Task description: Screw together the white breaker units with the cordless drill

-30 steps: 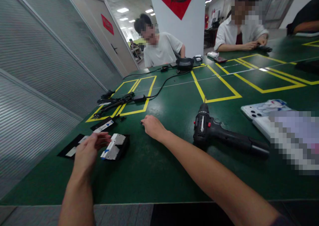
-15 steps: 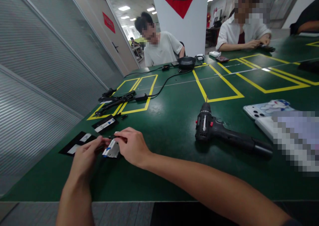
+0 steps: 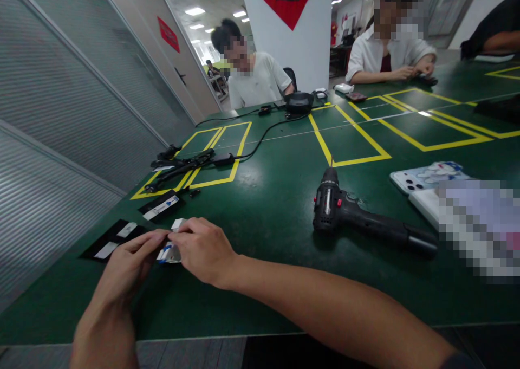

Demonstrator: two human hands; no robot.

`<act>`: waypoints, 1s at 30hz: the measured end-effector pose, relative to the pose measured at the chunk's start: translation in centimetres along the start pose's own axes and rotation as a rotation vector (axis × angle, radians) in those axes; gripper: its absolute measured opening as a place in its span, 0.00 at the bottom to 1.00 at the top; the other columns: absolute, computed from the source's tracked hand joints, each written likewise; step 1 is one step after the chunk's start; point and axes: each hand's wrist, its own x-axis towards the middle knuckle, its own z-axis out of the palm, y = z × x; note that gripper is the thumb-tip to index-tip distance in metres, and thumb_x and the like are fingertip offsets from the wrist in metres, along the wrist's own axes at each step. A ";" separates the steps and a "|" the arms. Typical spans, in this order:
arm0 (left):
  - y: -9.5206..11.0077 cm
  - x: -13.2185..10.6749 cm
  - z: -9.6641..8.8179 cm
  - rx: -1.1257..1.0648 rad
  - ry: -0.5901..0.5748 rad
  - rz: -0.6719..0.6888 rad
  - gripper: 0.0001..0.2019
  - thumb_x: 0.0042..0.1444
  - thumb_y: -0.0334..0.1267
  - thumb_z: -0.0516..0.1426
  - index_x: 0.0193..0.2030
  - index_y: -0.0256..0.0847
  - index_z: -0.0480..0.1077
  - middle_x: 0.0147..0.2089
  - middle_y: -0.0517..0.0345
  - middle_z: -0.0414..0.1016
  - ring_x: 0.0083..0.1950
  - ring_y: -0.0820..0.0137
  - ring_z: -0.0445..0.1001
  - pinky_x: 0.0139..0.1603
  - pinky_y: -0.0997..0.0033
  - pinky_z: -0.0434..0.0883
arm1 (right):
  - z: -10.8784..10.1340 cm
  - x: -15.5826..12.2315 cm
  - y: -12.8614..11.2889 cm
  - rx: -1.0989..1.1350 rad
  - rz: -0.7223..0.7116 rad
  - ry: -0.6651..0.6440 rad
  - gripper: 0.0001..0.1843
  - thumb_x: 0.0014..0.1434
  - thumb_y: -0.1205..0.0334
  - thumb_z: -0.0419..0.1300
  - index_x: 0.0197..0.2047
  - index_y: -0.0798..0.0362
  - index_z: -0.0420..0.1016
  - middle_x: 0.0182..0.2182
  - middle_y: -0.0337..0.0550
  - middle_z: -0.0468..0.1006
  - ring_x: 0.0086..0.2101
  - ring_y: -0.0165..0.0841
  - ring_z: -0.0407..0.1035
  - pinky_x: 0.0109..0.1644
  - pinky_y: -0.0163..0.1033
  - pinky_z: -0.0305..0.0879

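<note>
My left hand (image 3: 125, 263) is closed, its thumb and fingertips pinched together against the fingertips of my right hand (image 3: 207, 252). What the left fingers hold is hidden. A small white piece with blue parts (image 3: 170, 254) shows between and beneath the two hands, close above the green table (image 3: 260, 222). My right hand is curled over this piece, fingers bent, covering much of it. Left of my hands lies a black sheet with white labels (image 3: 108, 250). Just beyond them is a smaller black sheet with a white strip (image 3: 161, 206).
A black cordless drill (image 3: 329, 204) lies right of my hands, near a phone (image 3: 426, 176) and a blurred-out white object (image 3: 426, 209). Black cabled equipment (image 3: 182, 168) rests on yellow tape outlines at the left. Two people (image 3: 260, 79) (image 3: 385, 60) sit across the table.
The whole view has shifted slightly. My fingertips have closed in over the white piece, and the small black part seen between them before is now hidden.
</note>
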 end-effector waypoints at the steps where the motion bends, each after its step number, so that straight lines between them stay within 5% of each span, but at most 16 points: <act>1: -0.1 0.1 -0.1 -0.019 -0.016 -0.008 0.20 0.40 0.44 0.67 0.41 0.38 0.75 0.34 0.59 0.76 0.33 0.74 0.71 0.28 0.85 0.68 | -0.1 0.0 0.1 -0.014 -0.001 -0.012 0.11 0.64 0.70 0.63 0.49 0.56 0.71 0.44 0.39 0.64 0.44 0.33 0.59 0.51 0.34 0.59; 11: -0.5 0.9 -0.2 -0.142 -0.029 -0.032 0.21 0.37 0.40 0.69 0.40 0.39 0.74 0.38 0.60 0.77 0.35 0.74 0.73 0.32 0.87 0.71 | -0.2 0.3 0.3 -0.051 -0.005 -0.070 0.10 0.64 0.69 0.62 0.48 0.57 0.69 0.44 0.40 0.63 0.44 0.34 0.58 0.52 0.35 0.59; 22: 1.1 0.1 0.8 -0.206 0.016 -0.139 0.23 0.27 0.30 0.70 0.36 0.37 0.75 0.30 0.60 0.78 0.28 0.72 0.74 0.22 0.84 0.71 | -0.2 0.8 0.6 -0.081 -0.032 -0.127 0.09 0.65 0.69 0.60 0.49 0.58 0.68 0.42 0.42 0.63 0.41 0.36 0.60 0.48 0.38 0.63; 30: 1.3 0.0 0.9 -0.180 0.021 -0.155 0.24 0.22 0.32 0.71 0.33 0.36 0.75 0.27 0.61 0.76 0.26 0.74 0.72 0.22 0.84 0.71 | -0.8 1.1 0.8 -0.230 -0.219 -0.153 0.04 0.69 0.70 0.55 0.44 0.64 0.68 0.40 0.48 0.61 0.40 0.39 0.58 0.44 0.42 0.63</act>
